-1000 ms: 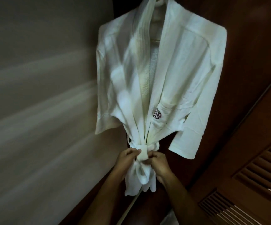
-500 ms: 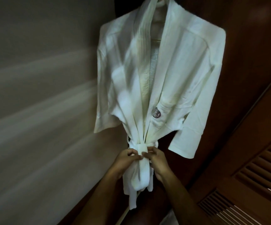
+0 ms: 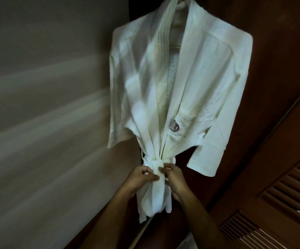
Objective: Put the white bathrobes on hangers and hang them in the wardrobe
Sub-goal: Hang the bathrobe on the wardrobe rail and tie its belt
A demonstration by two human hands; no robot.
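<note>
A white bathrobe [image 3: 196,83] hangs on a hanger whose bar [image 3: 175,45] shows behind the collar; the hook is out of frame. It hangs inside a dark wooden wardrobe [image 3: 271,51]. A small dark logo marks its chest pocket. The robe's belt [image 3: 157,165] is wrapped around the waist, with its ends hanging below. My left hand [image 3: 142,178] and my right hand [image 3: 172,177] both pinch the belt at the knot, one on each side.
A pale wall [image 3: 46,123] fills the left side. A louvred wooden wardrobe door [image 3: 280,203] stands open at the lower right. Something pale lies at the bottom edge [image 3: 187,241], too dim to identify.
The belt's loose ends dropped and now hang straight down. Both hands shifted slightly on the knot, and the wrapped band looks flatter.
</note>
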